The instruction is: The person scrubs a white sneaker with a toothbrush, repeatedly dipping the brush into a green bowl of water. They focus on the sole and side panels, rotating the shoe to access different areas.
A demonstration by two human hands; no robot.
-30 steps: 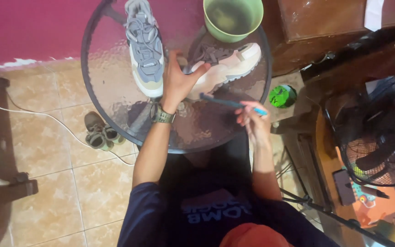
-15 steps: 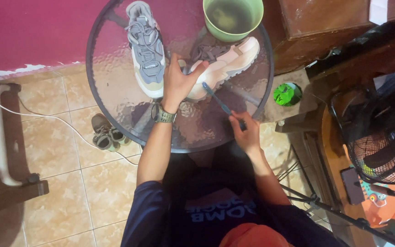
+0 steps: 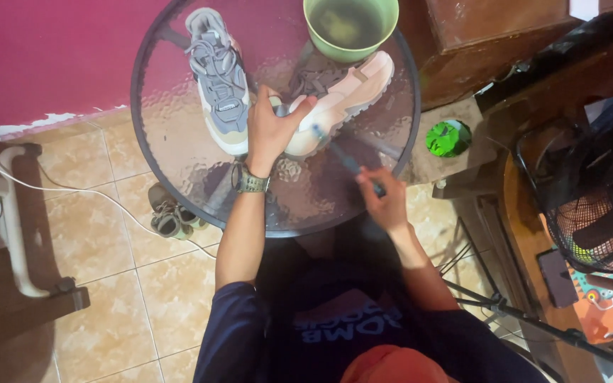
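Head view, upper centre — round glass-topped table (image 3: 179,135). Left hand (image 3: 271,128) clamps the heel of a beige-and-cream sneaker (image 3: 345,99). Right hand (image 3: 386,202) pinches a slim dark brush (image 3: 345,159), tip at the heel. Grey-and-cream sneaker (image 3: 220,78) lies alongside, untouched; green bowl of murky water (image 3: 350,25) above. Scrubbing seems underway — cleanliness unclear.

Round glass surface (image 3: 179,135), dark rim, upper centre of frame. On it: grey shoe (image 3: 218,78) at left, beige shoe (image 3: 345,99) at right, green bowl (image 3: 350,27) at top edge.
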